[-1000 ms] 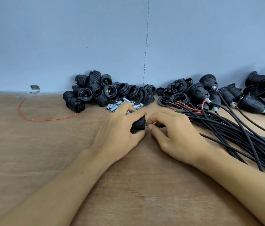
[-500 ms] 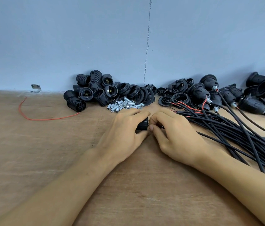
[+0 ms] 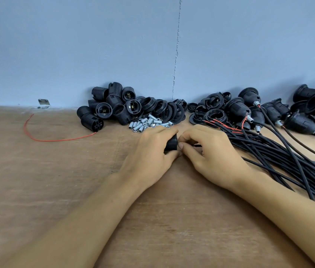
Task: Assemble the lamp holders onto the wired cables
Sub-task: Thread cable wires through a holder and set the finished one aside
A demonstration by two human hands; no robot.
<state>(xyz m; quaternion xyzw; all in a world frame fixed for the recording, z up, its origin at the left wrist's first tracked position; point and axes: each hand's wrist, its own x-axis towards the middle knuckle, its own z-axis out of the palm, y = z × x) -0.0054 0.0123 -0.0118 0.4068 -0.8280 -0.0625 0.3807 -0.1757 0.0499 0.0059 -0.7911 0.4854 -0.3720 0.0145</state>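
Bare brown wooden table against a blue wall. Right side: thick bundle of black cables, red leads at the tips. Far edge: heap of loose black ribbed plastic lamp holders; further right, holders already on cables. Centre: left hand, grip clamped round one black lamp holder; right hand, touching it, grip pinched on a black cable end. Small silver threaded tubes just beyond the knuckles. Stray red wire left.
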